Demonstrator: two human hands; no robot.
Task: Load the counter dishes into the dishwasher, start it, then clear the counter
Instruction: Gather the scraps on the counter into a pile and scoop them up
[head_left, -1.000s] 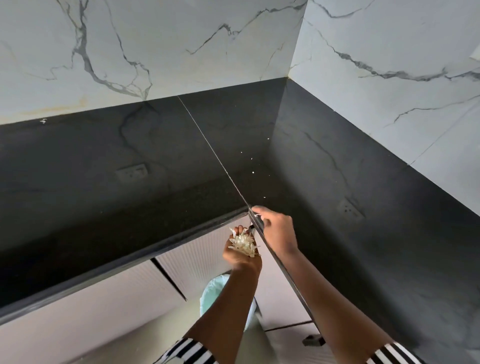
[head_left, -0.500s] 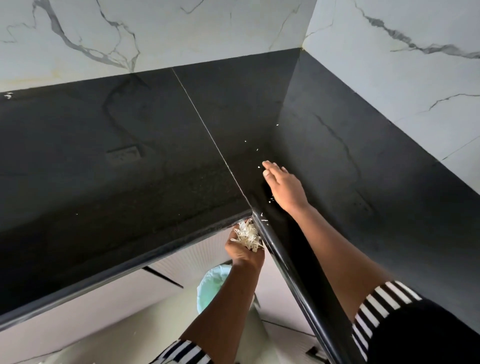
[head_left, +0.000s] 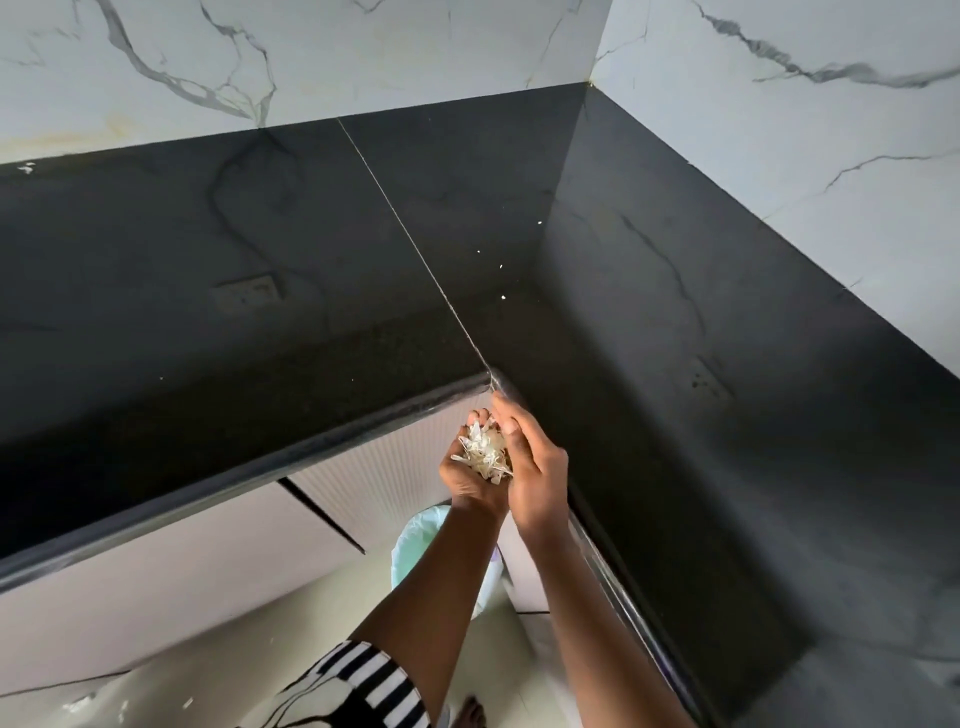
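Observation:
The black L-shaped counter (head_left: 291, 322) fills most of the view, its inner corner edge near the middle. Just below that corner, my left hand (head_left: 470, 480) is cupped palm up and holds a heap of pale white scraps (head_left: 485, 453). My right hand (head_left: 535, 467) lies against the left hand's side, fingers straight and pointing up to the counter edge, touching the scraps. A few white crumbs (head_left: 503, 297) remain scattered on the counter towards the back corner.
A bin with a pale green liner (head_left: 415, 545) stands on the floor under my hands. White cabinet fronts (head_left: 171, 587) run below the counter. Marble walls (head_left: 779, 130) close the corner. A few scraps (head_left: 78, 704) lie on the floor at lower left.
My right hand has come back from the counter top, where it lay flat among crumbs, to the edge beside the cupped left hand. The left hand has stayed under the corner.

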